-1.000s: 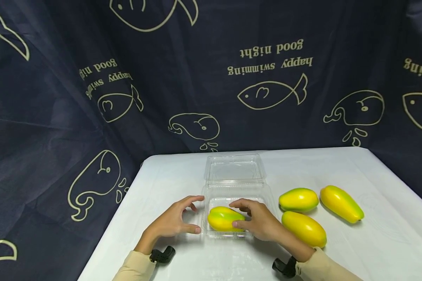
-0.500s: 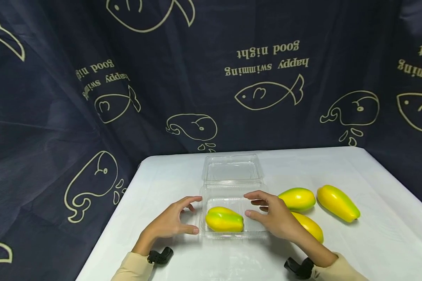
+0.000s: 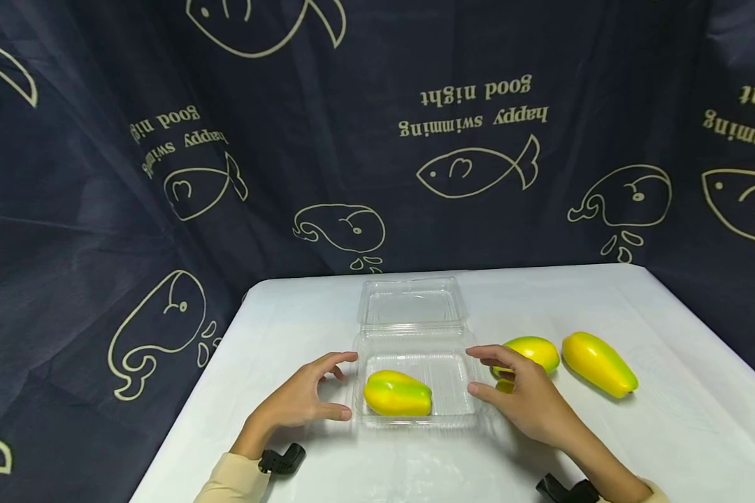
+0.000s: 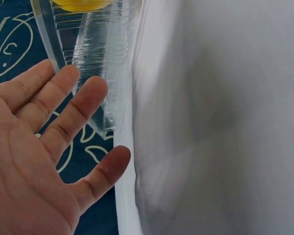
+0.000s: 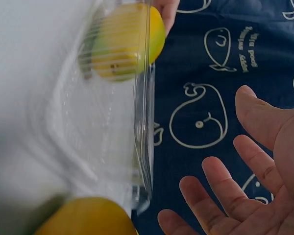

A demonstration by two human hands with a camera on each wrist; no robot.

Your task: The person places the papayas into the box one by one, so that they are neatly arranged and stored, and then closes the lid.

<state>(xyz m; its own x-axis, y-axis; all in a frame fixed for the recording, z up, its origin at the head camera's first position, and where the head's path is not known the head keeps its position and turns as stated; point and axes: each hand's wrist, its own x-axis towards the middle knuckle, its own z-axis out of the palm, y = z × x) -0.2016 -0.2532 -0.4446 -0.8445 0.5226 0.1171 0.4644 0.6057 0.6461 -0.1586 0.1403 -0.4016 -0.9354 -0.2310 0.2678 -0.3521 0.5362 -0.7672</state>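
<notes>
One yellow-green papaya (image 3: 398,393) lies in the left part of a clear plastic clamshell box (image 3: 443,391), whose lid (image 3: 410,304) is folded back. My left hand (image 3: 302,395) is beside the box's left wall, fingers spread, holding nothing; the left wrist view shows its bare palm (image 4: 29,161). At the box's right side is my right hand (image 3: 528,398), also holding nothing, with its fingers (image 5: 220,186) apart in the right wrist view. It covers most of another papaya (image 3: 505,383). Whether either hand touches the box is unclear.
Two more papayas lie on the white tabletop to the right, one (image 3: 537,351) just beyond my right hand and one (image 3: 599,365) farther right. A dark curtain (image 3: 327,140) with fish prints hangs behind the table (image 3: 302,314).
My right hand has let go of the papaya in the box and moved right, past the box's right side. The left hand has stayed by the left wall.
</notes>
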